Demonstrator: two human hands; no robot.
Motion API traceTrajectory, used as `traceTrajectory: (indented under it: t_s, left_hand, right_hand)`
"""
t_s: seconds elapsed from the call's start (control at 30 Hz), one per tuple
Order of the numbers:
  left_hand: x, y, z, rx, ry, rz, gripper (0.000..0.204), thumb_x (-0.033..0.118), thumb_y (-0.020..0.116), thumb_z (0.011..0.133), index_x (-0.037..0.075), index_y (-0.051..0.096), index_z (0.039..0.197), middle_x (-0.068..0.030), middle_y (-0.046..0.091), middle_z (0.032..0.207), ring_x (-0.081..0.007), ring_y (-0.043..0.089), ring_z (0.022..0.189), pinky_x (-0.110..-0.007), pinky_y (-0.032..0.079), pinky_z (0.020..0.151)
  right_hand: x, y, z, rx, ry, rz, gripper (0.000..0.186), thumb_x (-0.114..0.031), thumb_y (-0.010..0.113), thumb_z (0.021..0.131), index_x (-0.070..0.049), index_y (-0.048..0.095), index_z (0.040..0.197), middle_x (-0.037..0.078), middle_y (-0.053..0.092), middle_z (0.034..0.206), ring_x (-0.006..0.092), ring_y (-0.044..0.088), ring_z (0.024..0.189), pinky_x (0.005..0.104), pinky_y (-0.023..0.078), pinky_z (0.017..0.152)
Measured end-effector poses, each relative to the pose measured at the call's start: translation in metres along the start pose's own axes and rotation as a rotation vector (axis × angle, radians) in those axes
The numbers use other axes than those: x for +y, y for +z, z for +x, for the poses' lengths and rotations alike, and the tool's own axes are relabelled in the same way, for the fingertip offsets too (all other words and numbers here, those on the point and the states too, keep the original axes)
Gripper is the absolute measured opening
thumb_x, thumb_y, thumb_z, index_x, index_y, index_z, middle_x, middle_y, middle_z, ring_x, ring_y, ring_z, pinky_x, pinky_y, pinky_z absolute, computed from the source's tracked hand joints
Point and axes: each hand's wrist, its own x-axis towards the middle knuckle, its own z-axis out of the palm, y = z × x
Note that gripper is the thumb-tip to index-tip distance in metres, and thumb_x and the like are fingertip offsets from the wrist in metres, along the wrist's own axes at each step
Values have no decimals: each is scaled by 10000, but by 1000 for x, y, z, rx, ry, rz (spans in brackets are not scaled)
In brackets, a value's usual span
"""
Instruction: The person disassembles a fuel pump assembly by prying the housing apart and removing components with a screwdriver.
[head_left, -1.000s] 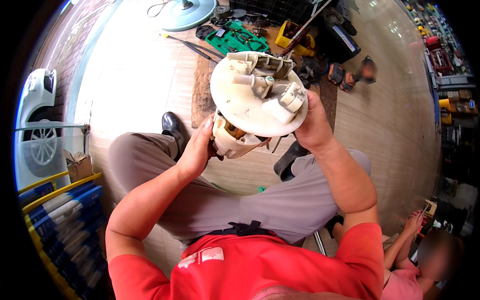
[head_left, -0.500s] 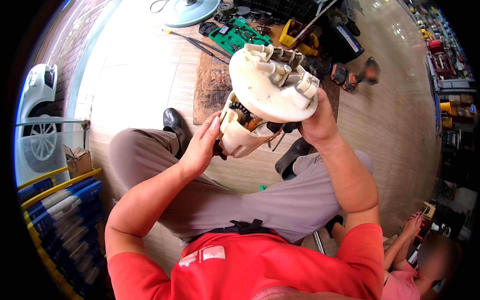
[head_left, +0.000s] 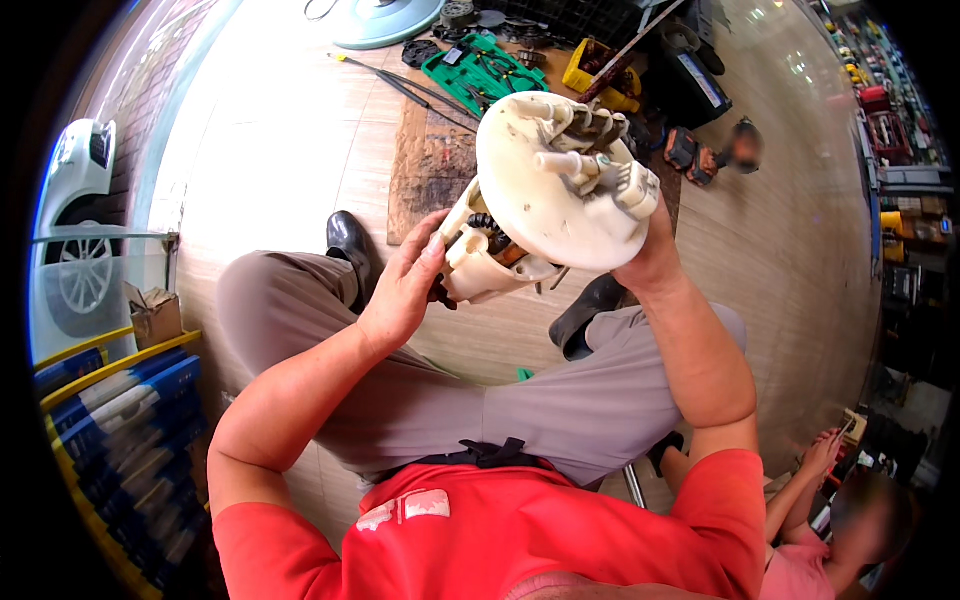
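Observation:
Between my two hands, above my lap, is a fuel pump module. Its round, off-white plastic top flange (head_left: 535,205) carries pipe stubs and a connector housing. Below and left of the flange sits the cup-shaped white lower body (head_left: 478,272), with a black corrugated hose (head_left: 490,228) showing in the gap. My left hand (head_left: 402,295) grips the outer side of the lower body, thumb along its rim. My right hand (head_left: 652,255) holds the flange at its right edge, its fingers mostly hidden behind it. The flange tilts toward me.
On the floor ahead lie a stained wooden board (head_left: 425,165), a green tool case (head_left: 480,75), a yellow bin (head_left: 590,70), a black battery (head_left: 690,85) and a cordless power tool (head_left: 690,155). Another person (head_left: 825,540) sits at the lower right. Blue boxes (head_left: 130,440) fill a left-hand rack.
The flange has moved slightly right and turned, showing more of its top face. My right hand has shifted right with it, while my left hand stays on the lower body.

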Motion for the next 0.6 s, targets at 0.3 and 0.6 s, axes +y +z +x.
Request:
traceTrajectory:
  t_s: [0.3,0.6]
  left_hand:
    - [2,-5,1,-56,66,68,595,339,429,1025,75,202,1508,-82,470,1339,-139,549,963,-299,495,756]
    - [5,0,0,-29,93,47,561,350,458,1015,67,290,1470,-72,565,1106,-102,526,860,-250,472,661]
  right_hand:
    - [0,-16,-2,-84,179,297,279,-109,600,902,11,591,1154,61,652,1088,121,622,944,280,528,853]
    - [8,-19,-2,-10,35,142,391,-160,595,909,16,539,1252,64,621,1169,125,592,1027,276,496,874]
